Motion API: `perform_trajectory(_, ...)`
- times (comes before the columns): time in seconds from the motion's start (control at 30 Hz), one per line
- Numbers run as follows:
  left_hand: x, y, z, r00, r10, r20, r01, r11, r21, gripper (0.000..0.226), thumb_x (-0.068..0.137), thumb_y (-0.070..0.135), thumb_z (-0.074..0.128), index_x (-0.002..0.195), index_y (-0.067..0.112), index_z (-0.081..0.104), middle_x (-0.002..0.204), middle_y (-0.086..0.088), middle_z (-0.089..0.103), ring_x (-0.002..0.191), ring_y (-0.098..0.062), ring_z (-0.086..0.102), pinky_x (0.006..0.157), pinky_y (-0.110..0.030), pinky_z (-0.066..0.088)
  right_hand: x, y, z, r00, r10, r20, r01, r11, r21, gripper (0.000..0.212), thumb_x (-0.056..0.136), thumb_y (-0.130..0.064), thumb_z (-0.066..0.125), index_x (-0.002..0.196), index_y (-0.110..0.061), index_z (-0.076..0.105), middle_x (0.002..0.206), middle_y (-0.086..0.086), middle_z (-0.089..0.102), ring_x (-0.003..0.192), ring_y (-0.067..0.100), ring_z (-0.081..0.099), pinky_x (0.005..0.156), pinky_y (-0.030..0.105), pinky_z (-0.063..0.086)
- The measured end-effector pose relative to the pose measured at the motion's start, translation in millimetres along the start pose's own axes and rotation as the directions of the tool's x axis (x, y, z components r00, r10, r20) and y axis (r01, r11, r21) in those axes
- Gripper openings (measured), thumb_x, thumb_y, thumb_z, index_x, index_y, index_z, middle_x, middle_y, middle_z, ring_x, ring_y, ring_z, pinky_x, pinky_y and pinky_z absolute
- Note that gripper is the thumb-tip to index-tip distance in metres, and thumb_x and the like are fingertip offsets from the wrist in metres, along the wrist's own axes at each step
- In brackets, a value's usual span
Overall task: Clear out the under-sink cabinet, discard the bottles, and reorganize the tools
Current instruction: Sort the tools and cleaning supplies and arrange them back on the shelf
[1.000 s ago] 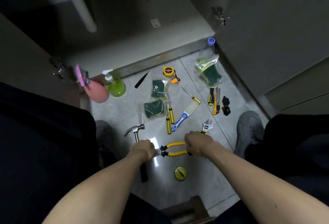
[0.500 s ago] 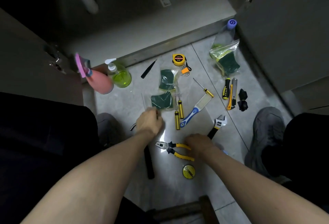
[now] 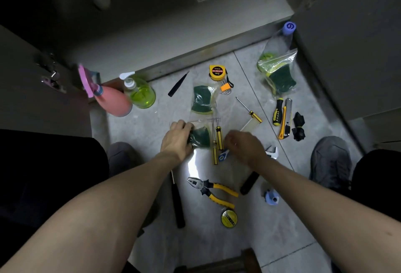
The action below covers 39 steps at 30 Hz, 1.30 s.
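My left hand [image 3: 178, 139] grips the left edge of a clear bag holding a green sponge [image 3: 201, 137] on the floor tiles. My right hand [image 3: 245, 146] curls over the blue-handled scraper [image 3: 223, 156], hiding its middle; the blade end pokes out beyond the fingers. Two yellow screwdrivers [image 3: 217, 140] lie between my hands. Yellow pliers [image 3: 213, 189] lie free on the floor nearer me. A pink spray bottle [image 3: 114, 102] and a green soap dispenser [image 3: 142, 95] stand at the cabinet's left corner. A clear bottle with a blue cap [image 3: 281, 39] stands at the right corner.
A hammer handle [image 3: 178, 204], tape roll [image 3: 229, 219], adjustable wrench [image 3: 271, 152], tape measure [image 3: 216, 72], another sponge bag [image 3: 202, 100], a bag of sponges [image 3: 280, 76] and a utility knife [image 3: 286, 120] are scattered around. My shoes [image 3: 329, 162] flank the tiles. Both cabinet doors stand open.
My right hand let go of the pliers and moved forward onto the scraper. My left hand left the hammer and reached the bagged sponge. The view shifted forward.
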<state>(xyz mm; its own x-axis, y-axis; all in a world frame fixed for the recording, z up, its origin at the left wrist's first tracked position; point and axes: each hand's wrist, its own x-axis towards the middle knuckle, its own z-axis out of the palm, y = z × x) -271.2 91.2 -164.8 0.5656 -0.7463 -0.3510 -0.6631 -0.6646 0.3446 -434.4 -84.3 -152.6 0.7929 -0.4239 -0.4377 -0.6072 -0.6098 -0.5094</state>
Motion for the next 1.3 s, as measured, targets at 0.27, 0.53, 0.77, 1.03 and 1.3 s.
perform_trajectory(0.27, -20.1, 18.0, -5.4, 0.919, 0.347, 0.187, -0.340, 0.938, -0.070, 0.042, 0.087, 0.012, 0.058, 0.126, 0.026, 0.061, 0.131, 0.007, 0.053, 0.126, -0.012, 0.045, 0.106, -0.030, 0.042, 71.7, -28.2, -45.4, 0.964, 0.037, -0.265, -0.011, 0.995, 0.099, 0.024, 0.096, -0.025, 0.054, 0.114, -0.017, 0.066, 0.111, 0.001, 0.066, 0.097, 0.019, 0.062, 0.085, 0.041, 0.054)
perform_trajectory(0.53, 40.9, 38.3, -88.6, 0.960, 0.263, -0.100, -0.269, 0.962, -0.052, 0.032, 0.091, 0.014, 0.049, 0.119, 0.021, 0.062, 0.120, 0.004, 0.057, 0.114, -0.019, 0.051, 0.092, -0.037, 0.047, 129.3, -27.6, -188.3, 0.719, -0.156, -0.677, -0.006, 0.973, -0.231, 0.039, 0.086, -0.019, 0.058, 0.125, -0.016, 0.059, 0.130, 0.009, 0.050, 0.121, 0.030, 0.045, 0.093, 0.043, 0.043)
perform_trajectory(0.77, 90.9, -1.7, -182.0, 0.982, -0.006, -0.186, 0.035, 0.987, 0.154, 0.035, 0.087, 0.025, 0.058, 0.122, 0.020, 0.061, 0.124, -0.006, 0.053, 0.118, -0.032, 0.051, 0.091, -0.041, 0.048, 147.8, 9.8, -224.8, 0.851, 0.152, -0.503, -0.240, 0.964, -0.115, 0.039, 0.096, -0.018, 0.057, 0.134, -0.011, 0.051, 0.136, 0.019, 0.046, 0.121, 0.040, 0.047, 0.093, 0.046, 0.045)
perform_trajectory(1.03, 78.7, -61.9, -191.3, 0.928, -0.356, -0.105, 0.371, 0.899, 0.231, 0.037, 0.085, 0.032, 0.068, 0.120, 0.021, 0.061, 0.119, -0.011, 0.054, 0.112, -0.034, 0.053, 0.089, -0.042, 0.048, 143.2, -14.5, -203.6, 0.804, -0.002, -0.595, -0.003, 1.000, -0.008, 0.031, 0.097, -0.024, 0.063, 0.126, -0.014, 0.055, 0.127, 0.007, 0.043, 0.106, 0.023, 0.055, 0.093, 0.039, 0.050)
perform_trajectory(1.3, 66.2, -80.4, -178.4, 0.864, -0.440, -0.243, 0.427, 0.898, -0.108, 0.013, 0.088, 0.010, 0.066, 0.098, 0.012, 0.074, 0.098, -0.013, 0.070, 0.093, -0.034, 0.064, 0.085, -0.039, 0.053, 148.1, -96.3, -185.7, 0.725, -0.257, -0.639, 0.303, 0.952, -0.039, 0.038, 0.092, -0.054, 0.062, 0.107, -0.020, 0.054, 0.103, -0.006, 0.047, 0.085, 0.011, 0.050, 0.064, 0.024, 0.034)
